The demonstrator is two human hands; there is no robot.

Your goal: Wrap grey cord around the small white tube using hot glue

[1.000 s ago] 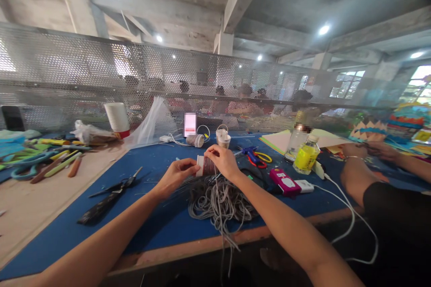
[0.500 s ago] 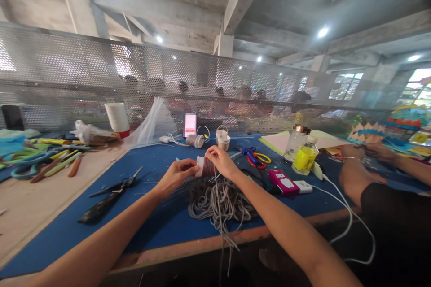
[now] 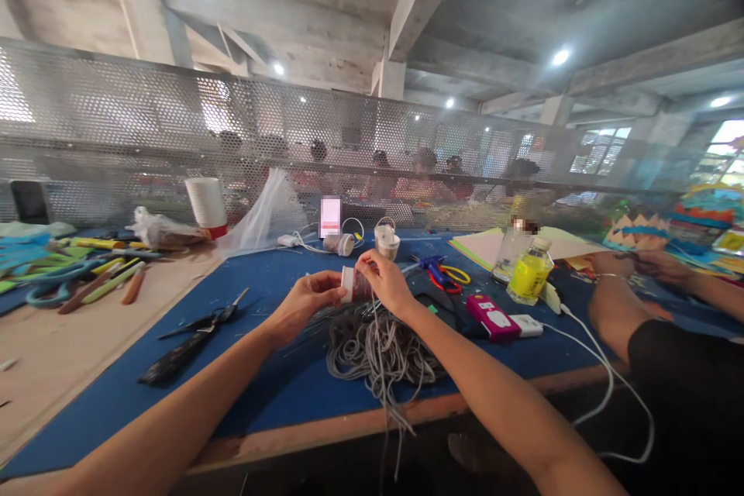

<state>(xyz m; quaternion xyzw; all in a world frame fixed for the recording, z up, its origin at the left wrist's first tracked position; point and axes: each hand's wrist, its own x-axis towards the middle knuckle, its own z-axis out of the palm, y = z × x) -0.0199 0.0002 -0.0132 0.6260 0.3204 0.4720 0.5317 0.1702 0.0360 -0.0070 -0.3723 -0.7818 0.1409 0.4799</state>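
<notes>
A small white cup point(image 3: 347, 284) wrapped in reddish-brown cord lies on its side between my hands, above the blue table mat. My left hand point(image 3: 307, 304) grips its white rim end between thumb and fingers. At the wrapped end, my right hand point(image 3: 384, 279) is closed in a pinch on a grey cord, whose strand runs down from the fingers. Below the hands, a loose heap of grey cord point(image 3: 380, 353) spreads on the mat, with ends hanging over the table's front edge. My right fingers partly cover the wrapped side.
Black-handled scissors point(image 3: 201, 335) lie left. Behind the hands stand a phone point(image 3: 330, 217), a wrapped cup point(image 3: 338, 244) and a small bucket-like cup point(image 3: 387, 240). Rightward are pliers point(image 3: 439, 271), a pink power bank point(image 3: 493, 318) and a yellow-labelled bottle point(image 3: 528, 275). Another person's arm point(image 3: 613, 310) rests farther right.
My hands and the cup stay nearly in place, with the right fingers shifting slightly along the wrapped end. The whole view has drifted a little.
</notes>
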